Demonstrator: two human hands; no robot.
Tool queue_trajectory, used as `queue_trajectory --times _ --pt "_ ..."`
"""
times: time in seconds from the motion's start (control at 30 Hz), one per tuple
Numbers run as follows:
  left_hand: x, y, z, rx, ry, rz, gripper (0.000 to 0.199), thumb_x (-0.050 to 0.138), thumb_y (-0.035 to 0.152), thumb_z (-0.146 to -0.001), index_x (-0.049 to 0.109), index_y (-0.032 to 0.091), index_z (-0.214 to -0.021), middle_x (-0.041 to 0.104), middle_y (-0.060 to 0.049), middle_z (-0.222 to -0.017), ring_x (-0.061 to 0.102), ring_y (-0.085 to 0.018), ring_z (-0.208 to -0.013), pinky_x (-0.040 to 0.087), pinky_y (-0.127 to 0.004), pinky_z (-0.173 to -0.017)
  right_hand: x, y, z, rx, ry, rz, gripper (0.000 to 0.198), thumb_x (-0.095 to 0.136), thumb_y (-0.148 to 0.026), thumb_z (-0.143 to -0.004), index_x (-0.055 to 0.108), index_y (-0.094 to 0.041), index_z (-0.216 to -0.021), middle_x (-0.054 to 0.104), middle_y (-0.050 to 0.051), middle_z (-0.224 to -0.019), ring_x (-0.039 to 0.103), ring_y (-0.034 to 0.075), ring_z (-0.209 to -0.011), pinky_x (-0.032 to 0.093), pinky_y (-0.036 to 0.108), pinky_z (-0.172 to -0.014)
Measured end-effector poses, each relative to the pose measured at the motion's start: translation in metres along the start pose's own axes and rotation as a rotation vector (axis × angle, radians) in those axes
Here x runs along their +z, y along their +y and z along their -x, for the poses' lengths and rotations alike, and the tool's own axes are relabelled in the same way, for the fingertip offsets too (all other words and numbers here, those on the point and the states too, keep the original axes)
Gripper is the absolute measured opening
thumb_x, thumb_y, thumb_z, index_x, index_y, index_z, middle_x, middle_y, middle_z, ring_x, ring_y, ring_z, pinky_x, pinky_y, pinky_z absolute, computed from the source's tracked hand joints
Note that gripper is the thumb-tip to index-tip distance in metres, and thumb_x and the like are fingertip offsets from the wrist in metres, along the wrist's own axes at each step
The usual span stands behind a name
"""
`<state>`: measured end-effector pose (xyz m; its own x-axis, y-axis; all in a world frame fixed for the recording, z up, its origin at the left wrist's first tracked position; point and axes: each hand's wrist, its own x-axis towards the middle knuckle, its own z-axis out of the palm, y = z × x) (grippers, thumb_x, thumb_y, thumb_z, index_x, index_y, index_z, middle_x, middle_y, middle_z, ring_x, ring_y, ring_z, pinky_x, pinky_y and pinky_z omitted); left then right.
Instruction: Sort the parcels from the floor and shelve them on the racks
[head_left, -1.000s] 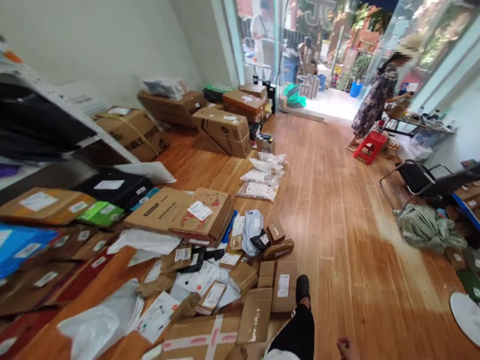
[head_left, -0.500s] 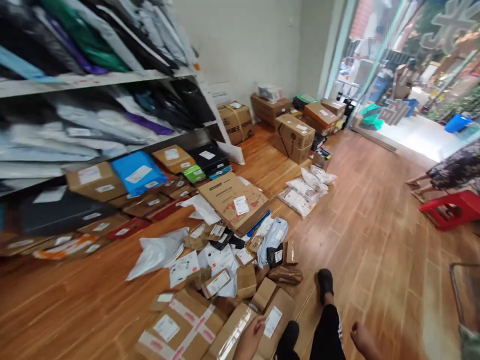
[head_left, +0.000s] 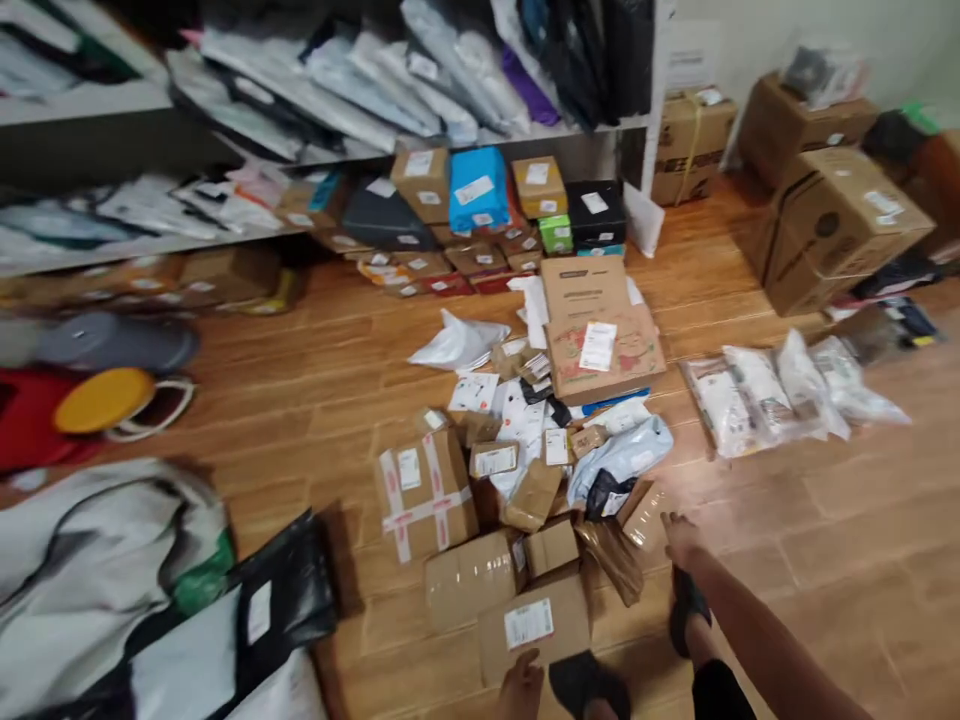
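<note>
Many parcels lie loose, apparently unsorted, in a mixed heap (head_left: 534, 492) on the brown wood-look floor (head_left: 862, 570). Grey-white plastic mailer bags (head_left: 375, 85) already stand in rows on the white shelf rack (head_left: 654, 130) at far left, and clear-bagged white packets (head_left: 765, 400) lie side by side at right, so those look set in order. No parcel is lifted: the right hand (head_left: 682, 540), fingers partly spread and seemingly empty, is just beside a small brown taped box (head_left: 646, 514) at the heap's right. The left hand (head_left: 523, 686) is by a near brown cardboard box with a white label (head_left: 568, 608); its openness, grip and contact cannot be told
</note>
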<state>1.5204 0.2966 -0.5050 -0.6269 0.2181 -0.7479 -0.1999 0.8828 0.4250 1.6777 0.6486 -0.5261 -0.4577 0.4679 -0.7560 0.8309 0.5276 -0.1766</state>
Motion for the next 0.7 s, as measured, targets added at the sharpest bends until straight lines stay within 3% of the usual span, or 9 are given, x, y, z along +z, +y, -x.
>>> queue_trajectory --times 0.07,0.13,0.23,0.3,0.37,0.47,0.57,0.63,0.7 --pt "0.038 -0.007 -0.04 0.038 0.004 0.024 0.019 0.063 0.03 -0.067 0.072 0.025 -0.083 0.078 -0.009 -0.087 0.077 -0.033 -0.088 0.062 -0.041 -0.089 0.011 -0.012 -0.054 -0.044 0.037 0.048 0.08 0.073 -0.012 -0.086 0.039 -0.015 -0.159 0.055 0.024 -0.149 0.058 0.036 -0.132 0.05 0.047 -0.105" --pt "0.072 -0.011 -0.087 0.09 0.002 0.048 0.027 0.06 0.028 -0.073 0.075 0.02 -0.094 0.077 -0.013 -0.09 0.077 -0.033 -0.091 0.061 -0.043 -0.092 0.029 -0.028 -0.106 -0.118 0.077 0.085 0.095 0.074 -0.008 -0.082 0.029 -0.021 -0.165 0.045 0.024 -0.159 0.05 0.038 -0.14 0.045 0.046 -0.11" --pt "0.113 -0.009 -0.156 0.231 0.001 0.102 0.04 0.051 0.029 -0.086 0.071 0.014 -0.118 0.072 -0.018 -0.121 0.071 -0.03 -0.113 0.057 -0.042 -0.102 0.061 -0.054 -0.174 -0.265 0.115 0.127 0.106 0.077 -0.004 -0.072 0.031 -0.03 -0.164 0.036 0.018 -0.167 0.038 0.04 -0.149 0.036 0.048 -0.116" --pt "0.132 -0.002 -0.193 0.338 -0.005 0.132 0.042 0.052 0.029 -0.089 0.068 0.019 -0.126 0.069 -0.014 -0.126 0.067 -0.028 -0.117 0.054 -0.043 -0.107 0.083 -0.065 -0.208 -0.365 0.129 0.145 0.1 0.079 -0.005 -0.067 0.042 -0.029 -0.158 0.04 0.017 -0.163 0.037 0.041 -0.147 0.032 0.049 -0.117" --pt "0.143 0.007 -0.219 0.47 -0.024 0.151 0.044 0.058 0.027 -0.087 0.067 0.024 -0.13 0.068 -0.011 -0.128 0.066 -0.027 -0.118 0.054 -0.044 -0.108 0.104 -0.066 -0.23 -0.457 0.144 0.149 0.078 0.075 -0.009 -0.07 0.056 -0.024 -0.145 0.056 0.016 -0.147 0.047 0.037 -0.138 0.028 0.049 -0.119" --pt "0.148 0.016 -0.242 0.75 -0.107 0.103 0.053 0.067 0.025 -0.085 0.064 0.028 -0.137 0.064 -0.011 -0.133 0.061 -0.029 -0.127 0.049 -0.046 -0.115 0.132 -0.045 -0.239 -0.553 0.176 0.141 0.046 0.06 -0.006 -0.072 0.07 -0.021 -0.114 0.071 0.01 -0.108 0.061 0.029 -0.111 0.027 0.047 -0.119" --pt "0.147 0.015 -0.254 0.978 -0.215 -0.007 0.075 0.079 0.029 -0.079 0.055 0.027 -0.15 0.058 -0.016 -0.143 0.054 -0.033 -0.137 0.044 -0.05 -0.12 0.146 -0.012 -0.23 -0.579 0.233 0.103 0.017 0.058 -0.008 -0.065 0.058 -0.023 -0.073 0.063 0.005 -0.076 0.06 0.027 -0.088 0.044 0.042 -0.099" --pt "0.147 0.013 -0.259 1.065 -0.243 -0.032 0.1 0.09 0.037 -0.069 0.045 0.024 -0.158 0.049 -0.02 -0.155 0.045 -0.039 -0.147 0.037 -0.056 -0.125 0.14 0.0 -0.215 -0.621 0.249 -0.118 0.026 0.058 -0.015 -0.067 0.036 -0.026 -0.059 0.048 0.001 -0.062 0.051 0.023 -0.073 0.045 0.035 -0.077" --pt "0.15 0.014 -0.258 1.131 -0.269 0.04 0.121 0.098 0.045 -0.056 0.04 0.019 -0.16 0.043 -0.023 -0.162 0.039 -0.043 -0.151 0.031 -0.06 -0.127 0.123 -0.005 -0.192 -0.694 0.187 -0.455 0.037 0.06 -0.026 -0.074 0.026 -0.026 -0.06 0.035 -0.003 -0.059 0.039 0.018 -0.063 0.039 0.032 -0.066"
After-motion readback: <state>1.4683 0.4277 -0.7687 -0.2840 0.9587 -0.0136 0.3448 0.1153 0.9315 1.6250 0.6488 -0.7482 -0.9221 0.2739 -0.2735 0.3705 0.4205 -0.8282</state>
